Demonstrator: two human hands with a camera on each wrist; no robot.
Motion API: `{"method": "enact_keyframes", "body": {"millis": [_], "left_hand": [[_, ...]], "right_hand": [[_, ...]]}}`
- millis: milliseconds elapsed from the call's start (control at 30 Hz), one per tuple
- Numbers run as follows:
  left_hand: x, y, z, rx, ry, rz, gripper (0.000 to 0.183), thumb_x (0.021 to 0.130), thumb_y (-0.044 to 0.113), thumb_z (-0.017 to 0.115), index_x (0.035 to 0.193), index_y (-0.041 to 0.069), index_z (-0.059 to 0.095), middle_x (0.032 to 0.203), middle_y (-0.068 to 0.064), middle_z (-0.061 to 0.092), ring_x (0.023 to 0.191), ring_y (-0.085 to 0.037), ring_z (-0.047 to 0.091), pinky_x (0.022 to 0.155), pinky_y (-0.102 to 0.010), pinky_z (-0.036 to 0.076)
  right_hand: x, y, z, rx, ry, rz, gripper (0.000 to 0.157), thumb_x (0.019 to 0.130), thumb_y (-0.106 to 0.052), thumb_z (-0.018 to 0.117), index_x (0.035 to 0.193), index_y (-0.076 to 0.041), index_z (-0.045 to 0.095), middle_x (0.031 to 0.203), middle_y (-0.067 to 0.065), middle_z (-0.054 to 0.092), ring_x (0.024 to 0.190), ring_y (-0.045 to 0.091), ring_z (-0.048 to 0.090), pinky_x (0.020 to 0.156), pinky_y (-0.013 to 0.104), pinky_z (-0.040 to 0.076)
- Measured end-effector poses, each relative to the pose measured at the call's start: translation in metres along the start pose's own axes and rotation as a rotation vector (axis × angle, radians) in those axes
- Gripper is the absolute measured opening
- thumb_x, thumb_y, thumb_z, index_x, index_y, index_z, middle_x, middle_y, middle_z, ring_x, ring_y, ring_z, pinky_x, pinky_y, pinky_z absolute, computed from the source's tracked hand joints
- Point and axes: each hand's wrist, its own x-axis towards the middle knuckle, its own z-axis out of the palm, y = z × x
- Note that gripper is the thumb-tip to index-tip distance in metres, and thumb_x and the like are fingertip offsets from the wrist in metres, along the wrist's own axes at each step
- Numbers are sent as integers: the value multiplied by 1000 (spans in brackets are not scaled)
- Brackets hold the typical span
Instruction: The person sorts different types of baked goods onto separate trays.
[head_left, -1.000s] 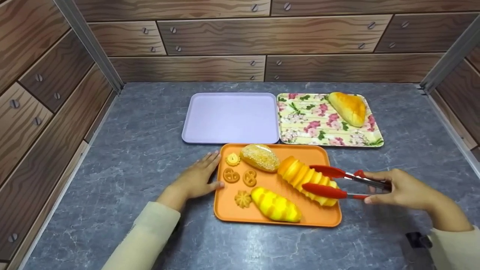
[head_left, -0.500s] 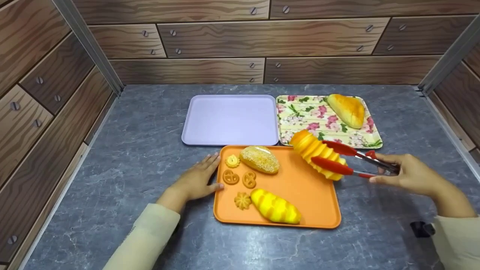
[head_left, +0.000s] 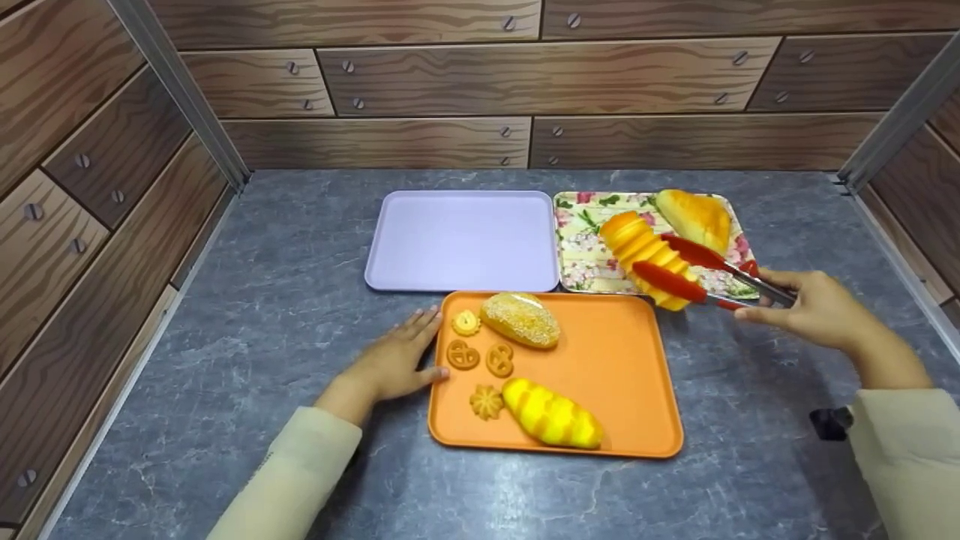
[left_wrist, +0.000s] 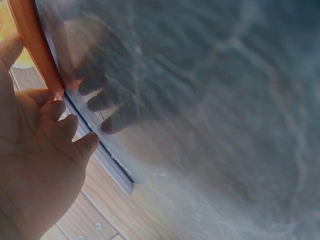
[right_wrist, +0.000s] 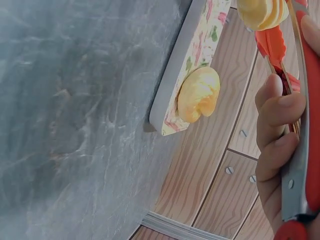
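My right hand (head_left: pixel 829 311) grips red-tipped tongs (head_left: pixel 667 281), their tips pinching a sliced yellow-orange loaf (head_left: pixel 645 255) over the floral tray (head_left: pixel 589 262). In the right wrist view my fingers (right_wrist: pixel 280 125) curl round the tongs' handles (right_wrist: pixel 300 175), and the loaf (right_wrist: pixel 262 12) shows at the top. My left hand (head_left: pixel 390 360) lies with fingers extended against the left edge of the orange tray (head_left: pixel 615 367), thumb on its rim. A triangular bread (head_left: pixel 697 217) rests on the floral tray, right of the held loaf.
On the orange tray lie a seeded bun (head_left: pixel 520 320), a yellow striped bread (head_left: pixel 551 414) and several small cookies, two of them pretzel-shaped (head_left: pixel 463 355). A lilac tray (head_left: pixel 461 240) stands left of the floral one. Wood-patterned walls (head_left: pixel 420 82) enclose the grey tabletop (head_left: pixel 247 300).
The sliced loaf, held in the tongs, has risen off the orange tray and moved away from me to above the floral tray. My left hand has stayed in place.
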Motion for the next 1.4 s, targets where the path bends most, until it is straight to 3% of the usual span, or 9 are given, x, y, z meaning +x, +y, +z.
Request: {"method": "enact_keyframes", "body": {"millis": [167, 300, 400, 500, 700, 800, 933, 1133, 1400], "left_hand": [[0, 0, 0, 3, 4, 3, 83, 92, 53, 53, 153, 9, 18, 158, -6, 14, 143, -25, 12, 114, -44, 16], [0, -1, 1, 5, 2, 1, 83, 92, 53, 53, 153, 10, 18, 158, -6, 14, 143, -25, 12, 114, -44, 16], [0, -1, 1, -1, -4, -5, 83, 92, 53, 53, 153, 10, 18, 158, -5, 14, 143, -24, 11, 114, -44, 16], [1, 0, 0, -5, -12, -14, 82, 92, 53, 53, 153, 11, 17, 158, -4, 14, 143, -23, 11, 114, -43, 15], [1, 0, 1, -10, -11, -19, 82, 92, 53, 53, 154, 12, 17, 158, -3, 14, 143, -23, 11, 114, -44, 16], [1, -1, 1, -10, -6, -15, 82, 92, 53, 53, 153, 11, 18, 158, -4, 15, 143, -24, 12, 114, -44, 17], [0, -2, 2, -9, -4, -8, 82, 92, 53, 53, 153, 10, 18, 158, -5, 14, 143, -25, 12, 114, -44, 16], [0, -2, 3, -17, -8, -12, 83, 92, 53, 54, 153, 11, 18, 158, -4, 14, 143, -24, 12, 113, -45, 17], [1, -2, 1, -5, -5, -10, 83, 92, 54, 53, 153, 11, 18, 158, -4, 14, 143, -24, 11, 114, -45, 17]], "right_hand": [[12, -3, -5, -47, 8, 32, 88, 80, -47, 73, 138, 11, 40, 80, 16, 59, 49, 16, 38, 46, 28, 34], [21, -3, -5, -80, 15, 40, 89, 82, -50, 70, 138, 12, 38, 91, 25, 59, 55, 21, 40, 49, 31, 34], [27, -4, -5, -108, 13, 51, 90, 83, -53, 67, 139, 11, 37, 108, 38, 56, 70, 31, 47, 57, 39, 39], [33, -4, -4, -111, -8, 83, 95, 82, -58, 65, 141, 10, 34, 126, 44, 42, 89, 41, 48, 69, 51, 41], [43, -3, -3, -90, -49, 130, 102, 81, -65, 61, 144, 9, 27, 135, 44, 30, 115, 55, 40, 92, 70, 31], [48, -3, 0, -89, -40, 133, 104, 80, -67, 60, 145, 7, 27, 133, 42, 36, 112, 55, 41, 89, 69, 33], [53, -2, 6, -90, -5, 117, 103, 80, -65, 61, 144, 9, 28, 126, 41, 45, 94, 44, 48, 74, 58, 41], [58, -3, 17, -115, 9, 110, 103, 80, -66, 61, 142, 11, 32, 93, 16, 61, 69, 27, 52, 63, 44, 41], [66, -2, 20, -156, 6, 171, 109, 78, -71, 57, 146, 7, 24, 100, 23, 58, 82, 37, 51, 70, 57, 43]]}}
